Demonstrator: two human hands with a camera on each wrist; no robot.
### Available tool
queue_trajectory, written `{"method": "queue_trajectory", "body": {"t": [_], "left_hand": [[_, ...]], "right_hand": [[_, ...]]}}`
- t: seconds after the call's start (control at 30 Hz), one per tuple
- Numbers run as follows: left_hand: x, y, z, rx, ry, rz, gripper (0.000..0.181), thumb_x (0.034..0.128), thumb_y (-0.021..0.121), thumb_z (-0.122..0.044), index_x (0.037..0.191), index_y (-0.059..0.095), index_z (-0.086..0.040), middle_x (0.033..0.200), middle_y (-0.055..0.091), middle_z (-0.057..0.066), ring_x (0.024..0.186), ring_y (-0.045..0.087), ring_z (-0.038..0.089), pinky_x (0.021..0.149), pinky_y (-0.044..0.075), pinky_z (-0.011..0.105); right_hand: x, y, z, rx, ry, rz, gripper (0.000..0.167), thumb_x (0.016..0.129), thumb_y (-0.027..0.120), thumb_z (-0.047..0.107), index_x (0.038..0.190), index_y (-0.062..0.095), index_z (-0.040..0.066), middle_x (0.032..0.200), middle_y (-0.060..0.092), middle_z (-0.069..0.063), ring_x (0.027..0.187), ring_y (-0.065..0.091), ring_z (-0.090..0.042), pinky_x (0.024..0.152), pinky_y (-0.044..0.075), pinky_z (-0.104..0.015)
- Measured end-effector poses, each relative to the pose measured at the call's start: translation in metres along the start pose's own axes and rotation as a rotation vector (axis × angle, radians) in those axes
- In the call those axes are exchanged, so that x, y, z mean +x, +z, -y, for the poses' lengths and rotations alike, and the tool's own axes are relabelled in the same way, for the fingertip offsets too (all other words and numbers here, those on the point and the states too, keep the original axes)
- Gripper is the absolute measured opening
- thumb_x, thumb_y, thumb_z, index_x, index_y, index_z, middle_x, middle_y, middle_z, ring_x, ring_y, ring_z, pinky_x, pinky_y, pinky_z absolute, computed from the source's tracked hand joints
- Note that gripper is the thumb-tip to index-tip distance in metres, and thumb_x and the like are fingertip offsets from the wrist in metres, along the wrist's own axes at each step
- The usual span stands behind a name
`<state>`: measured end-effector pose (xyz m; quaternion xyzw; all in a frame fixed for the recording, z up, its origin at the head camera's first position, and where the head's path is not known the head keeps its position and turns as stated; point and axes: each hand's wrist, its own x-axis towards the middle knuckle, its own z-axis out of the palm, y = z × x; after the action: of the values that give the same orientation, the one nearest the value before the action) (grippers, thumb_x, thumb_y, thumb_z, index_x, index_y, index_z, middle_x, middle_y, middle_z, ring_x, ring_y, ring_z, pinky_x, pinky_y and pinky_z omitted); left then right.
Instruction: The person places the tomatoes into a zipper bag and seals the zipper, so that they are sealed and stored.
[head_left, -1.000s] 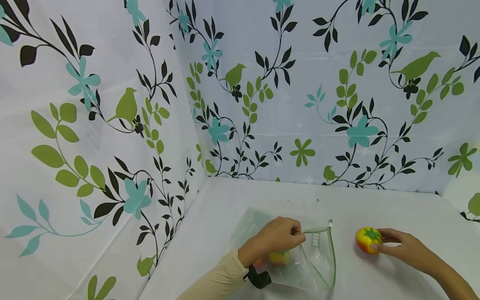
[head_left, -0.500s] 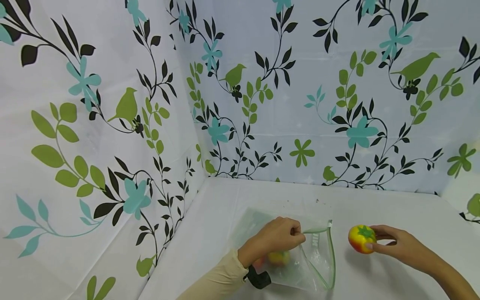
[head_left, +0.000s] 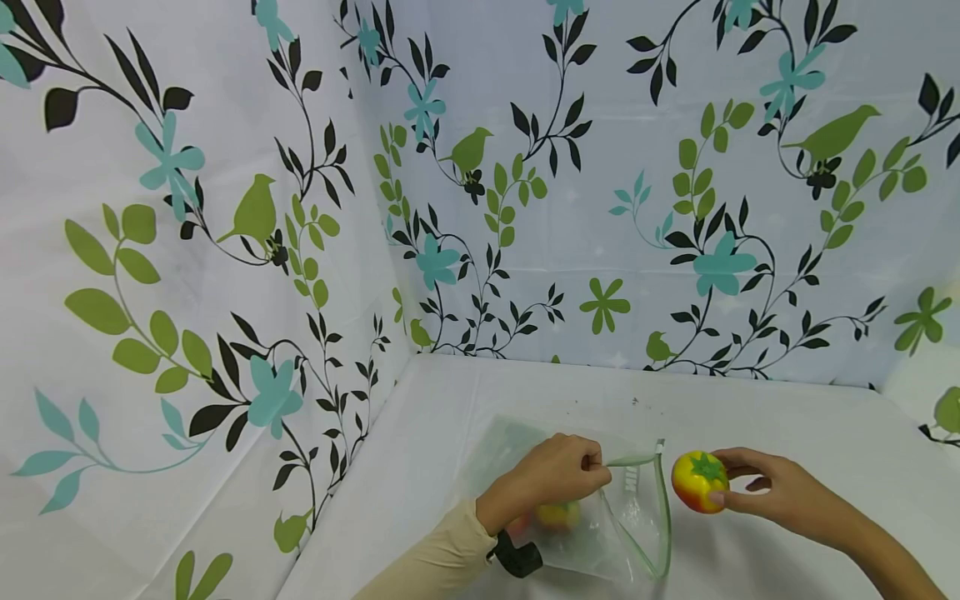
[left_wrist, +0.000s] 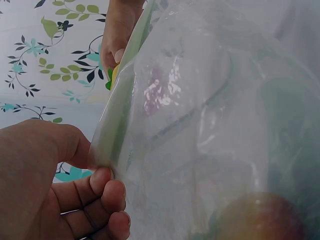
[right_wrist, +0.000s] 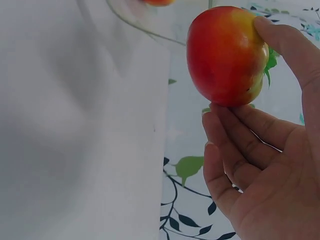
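Observation:
My left hand (head_left: pixel 558 475) pinches the green-edged rim of a clear plastic bag (head_left: pixel 600 542); its mouth gapes toward the right. In the left wrist view, thumb and fingertips of the left hand (left_wrist: pixel 65 185) grip the rim of the bag (left_wrist: pixel 170 145). A round yellow-red item (head_left: pixel 557 517) lies inside the bag, with a reddish one partly hidden by the wrist. Just right of the bag's mouth, my right hand (head_left: pixel 780 496) holds a yellow-red fruit with a green star-shaped top (head_left: pixel 700 482). The right wrist view shows the fruit (right_wrist: pixel 227 55) between thumb and fingertips of the right hand (right_wrist: pixel 265 155).
A white table surface (head_left: pixel 600 383) lies under the bag. Behind and to the left hang white sheets (head_left: pixel 525 275) printed with leaves, birds and flowers. A black band (head_left: pixel 517 557) is at my left wrist.
My right hand has moved left with the fruit, bringing it close to the bag's mouth. The left hand and the bag have stayed in place.

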<state>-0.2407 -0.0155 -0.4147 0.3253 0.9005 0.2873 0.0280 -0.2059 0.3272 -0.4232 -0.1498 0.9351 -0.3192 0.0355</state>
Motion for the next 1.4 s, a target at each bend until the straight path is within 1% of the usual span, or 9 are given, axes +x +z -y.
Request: {"method": "queue_trajectory", "body": {"t": [0.03,0.1,0.2,0.33,0.5,0.8,1.07,1.3,1.4], "left_hand": [[0.0,0.0,0.0,0.0,0.0,0.002,0.02,0.0961,0.062,-0.024,0.076,0.062,-0.022,0.063,0.05,-0.014,0.053,0.041,0.002,0.05,0.034,0.022],[0.0,0.0,0.0,0.003,0.0,0.006,0.021,0.0964,0.061,-0.024,0.076,0.061,-0.023,0.063,0.049,-0.013,0.052,0.04,0.003,0.05,0.033,0.021],[0.0,0.0,0.0,0.004,0.0,0.006,0.021,0.0962,0.061,-0.023,0.075,0.06,-0.023,0.063,0.048,-0.013,0.052,0.039,0.003,0.05,0.032,0.021],[0.001,0.0,0.0,0.011,0.001,0.001,0.021,0.0961,0.062,-0.024,0.075,0.061,-0.023,0.063,0.048,-0.013,0.053,0.04,0.003,0.05,0.032,0.021],[0.002,-0.001,0.0,0.022,0.004,0.0,0.022,0.0969,0.062,-0.026,0.076,0.062,-0.022,0.063,0.05,-0.013,0.053,0.043,0.004,0.051,0.035,0.021],[0.003,0.001,0.001,0.009,-0.006,0.011,0.023,0.0976,0.063,-0.027,0.075,0.062,-0.023,0.062,0.049,-0.012,0.052,0.043,0.005,0.05,0.034,0.021],[0.002,0.001,0.0,0.006,-0.002,0.006,0.021,0.0962,0.063,-0.028,0.076,0.06,-0.022,0.063,0.05,-0.012,0.053,0.043,0.004,0.051,0.035,0.022],[0.002,0.001,-0.001,0.01,-0.008,0.008,0.021,0.0964,0.063,-0.028,0.076,0.061,-0.023,0.063,0.051,-0.012,0.052,0.044,0.004,0.051,0.036,0.021],[0.002,0.001,-0.001,0.014,-0.007,0.01,0.022,0.0977,0.064,-0.029,0.077,0.062,-0.023,0.063,0.052,-0.012,0.053,0.045,0.004,0.051,0.037,0.021]], "right_hand": [[0.0,0.001,0.002,0.001,-0.001,0.0,0.061,0.096,0.075,0.041,0.141,0.062,0.002,0.132,0.07,-0.01,0.107,0.065,-0.013,0.081,0.055,-0.022],[0.0,0.003,0.005,0.007,-0.012,0.006,0.061,0.096,0.075,0.04,0.14,0.062,0.001,0.132,0.07,-0.011,0.108,0.065,-0.017,0.081,0.056,-0.023],[0.0,0.008,0.009,0.01,-0.019,0.007,0.06,0.095,0.076,0.04,0.14,0.062,0.002,0.131,0.07,-0.008,0.107,0.065,-0.017,0.082,0.056,-0.023],[0.002,0.015,0.015,0.013,-0.036,0.008,0.058,0.094,0.078,0.041,0.138,0.064,0.005,0.13,0.071,-0.004,0.105,0.064,-0.01,0.083,0.056,-0.024],[0.004,0.024,0.024,0.027,-0.052,0.021,0.058,0.092,0.079,0.041,0.137,0.066,0.006,0.127,0.071,-0.002,0.102,0.062,-0.006,0.082,0.056,-0.026],[0.009,0.039,0.035,0.081,-0.112,0.061,0.06,0.091,0.081,0.04,0.136,0.065,0.004,0.126,0.072,-0.002,0.099,0.061,0.001,0.083,0.057,-0.025],[0.014,0.052,0.041,0.076,-0.139,0.054,0.059,0.089,0.083,0.04,0.133,0.068,0.005,0.123,0.072,-0.001,0.097,0.062,-0.001,0.08,0.056,-0.024],[0.018,0.063,0.049,0.045,-0.155,0.04,0.058,0.089,0.084,0.041,0.133,0.069,0.008,0.119,0.072,0.004,0.097,0.062,-0.006,0.077,0.053,-0.029],[0.02,0.068,0.052,0.036,-0.155,0.038,0.061,0.088,0.085,0.042,0.134,0.068,0.006,0.118,0.071,0.003,0.098,0.063,-0.009,0.077,0.053,-0.034]]}}
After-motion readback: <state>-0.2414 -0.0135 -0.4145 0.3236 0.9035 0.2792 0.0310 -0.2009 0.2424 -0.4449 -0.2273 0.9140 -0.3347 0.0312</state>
